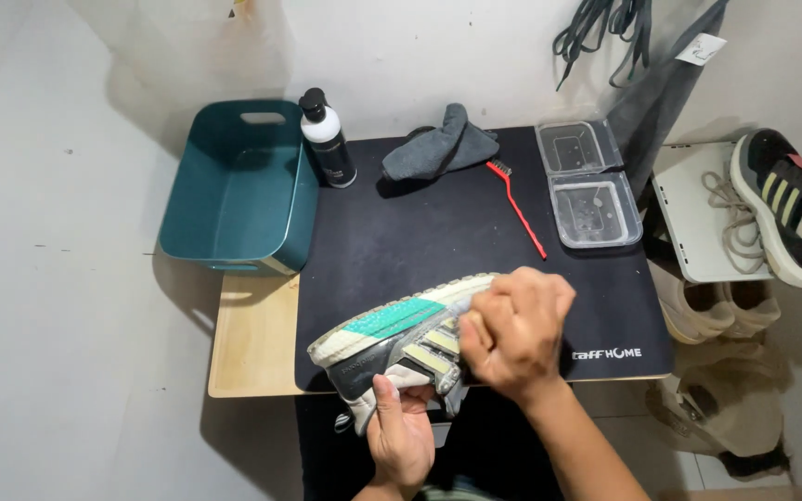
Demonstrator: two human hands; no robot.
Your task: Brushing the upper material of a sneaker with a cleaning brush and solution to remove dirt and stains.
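Note:
A grey and white sneaker (392, 339) with a teal sole patch and pale side stripes lies on its side over the front edge of a black mat (420, 232). My left hand (401, 431) grips its heel end from below, thumb on the upper. My right hand (512, 329) is closed into a fist and pressed against the shoe's side near the toe; what it holds is hidden.
A teal plastic tub (239, 186) stands at the back left on the wooden table (252, 348). A black and white pump bottle (329, 141), a grey cloth (443, 144), a red thin brush (517, 209) and two clear containers (587, 181) sit behind. Another sneaker (786, 204) rests on a white shelf at right.

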